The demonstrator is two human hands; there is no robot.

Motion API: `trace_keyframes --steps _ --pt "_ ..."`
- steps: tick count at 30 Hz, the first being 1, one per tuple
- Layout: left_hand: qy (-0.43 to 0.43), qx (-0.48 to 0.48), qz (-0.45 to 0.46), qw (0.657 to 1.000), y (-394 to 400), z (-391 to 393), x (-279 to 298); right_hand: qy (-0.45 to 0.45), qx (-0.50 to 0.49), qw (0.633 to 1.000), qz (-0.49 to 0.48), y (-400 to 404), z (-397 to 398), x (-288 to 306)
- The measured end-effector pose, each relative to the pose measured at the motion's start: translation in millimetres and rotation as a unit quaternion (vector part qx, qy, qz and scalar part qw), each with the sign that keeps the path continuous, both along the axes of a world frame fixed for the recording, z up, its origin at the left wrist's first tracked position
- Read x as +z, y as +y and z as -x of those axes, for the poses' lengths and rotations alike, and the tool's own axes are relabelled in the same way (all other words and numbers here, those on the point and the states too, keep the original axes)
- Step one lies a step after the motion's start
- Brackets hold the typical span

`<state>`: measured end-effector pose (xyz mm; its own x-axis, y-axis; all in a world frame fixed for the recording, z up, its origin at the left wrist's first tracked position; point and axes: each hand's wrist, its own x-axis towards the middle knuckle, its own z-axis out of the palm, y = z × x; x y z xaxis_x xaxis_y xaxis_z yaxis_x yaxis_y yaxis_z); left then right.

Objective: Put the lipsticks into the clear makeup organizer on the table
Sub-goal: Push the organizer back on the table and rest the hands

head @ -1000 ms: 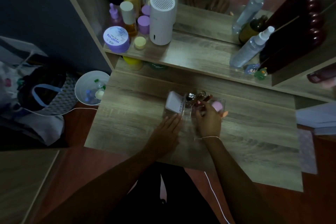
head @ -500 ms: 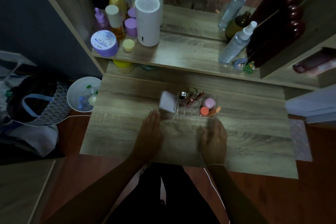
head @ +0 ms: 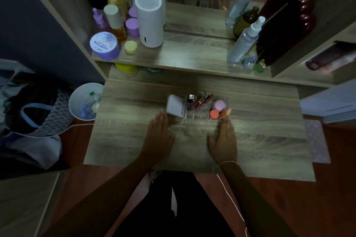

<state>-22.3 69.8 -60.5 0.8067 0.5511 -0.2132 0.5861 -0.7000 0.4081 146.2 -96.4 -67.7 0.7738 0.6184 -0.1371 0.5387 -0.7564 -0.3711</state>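
Note:
The clear makeup organizer [head: 198, 116] stands in the middle of the wooden table [head: 260, 136]. Several dark red lipsticks [head: 200, 100] lean in its back slots, and pink and orange sponges [head: 218, 108] fill its right end. A white compact [head: 175, 107] rests against its left side. My left hand [head: 159, 136] lies flat on the table just in front of the compact, holding nothing. My right hand [head: 223, 138] lies flat below the organizer's right corner, fingers apart and empty.
A shelf behind holds a white cylindrical device [head: 149, 19], a purple jar [head: 105, 45], bottles [head: 115, 21] and spray bottles [head: 245, 40] before a mirror. A white bin [head: 84, 101] and bags [head: 32, 109] sit on the floor at the left. A white cable [head: 231, 198] trails by my right arm.
My right hand has come away from the organizer and both hands have drawn back toward me, settling flat on the table. The lipsticks stay in the organizer.

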Motion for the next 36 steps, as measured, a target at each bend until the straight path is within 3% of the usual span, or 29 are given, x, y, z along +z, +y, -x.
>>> trace_keyframes --steps 11,23,36 --pt "0.005 -0.011 0.006 1.0 -0.9 4.3 -2.3 -0.025 0.045 0.997 0.049 -13.6 -4.5 5.9" --pt "-0.024 0.011 0.045 0.999 4.2 -0.3 1.4 0.034 0.019 0.998 0.045 -8.7 -2.5 0.4" --pt "-0.003 -0.011 0.058 0.998 -6.8 -14.5 -0.6 -0.02 0.026 0.995 0.089 -22.9 -21.8 -2.1"
